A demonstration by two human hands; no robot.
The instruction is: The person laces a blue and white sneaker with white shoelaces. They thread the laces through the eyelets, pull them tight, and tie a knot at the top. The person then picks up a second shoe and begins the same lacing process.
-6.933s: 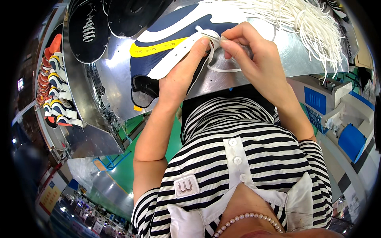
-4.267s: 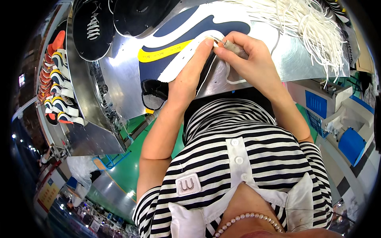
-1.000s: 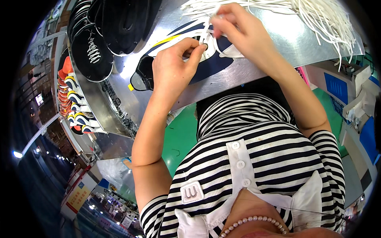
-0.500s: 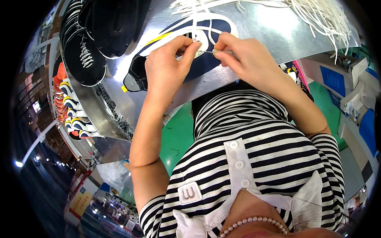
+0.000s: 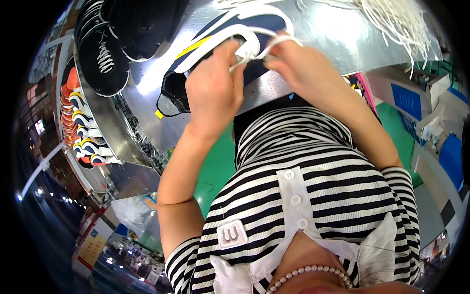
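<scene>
A flat, navy-blue shoe upper [image 5: 254,71] with white trim, a yellow edge and a black-lined heel lies on the metal table under my hands. White shoelace [image 5: 264,31] loops over its eyelet area, and a strand runs towards my right fingers. My left hand [image 5: 215,90] is closed at the upper's opening, thumb and forefinger beside a piece of the lace. My right hand [image 5: 301,63] is closed on the lace at the other side, its fingertips smeared by motion. What lies under both sets of fingertips is partly hidden.
A heap of loose white laces [image 5: 399,29] hangs over the table's far right edge. Black shoe pieces [image 5: 100,63] lie at the far left. Stacked white, navy and orange uppers [image 5: 85,130] stand beyond the metal table's [image 5: 342,39] left side.
My hands were pinching a thin strand between them; now the lace forms a wider loop by my right hand. The upper has shifted slightly right, and my left hand is a little lower.
</scene>
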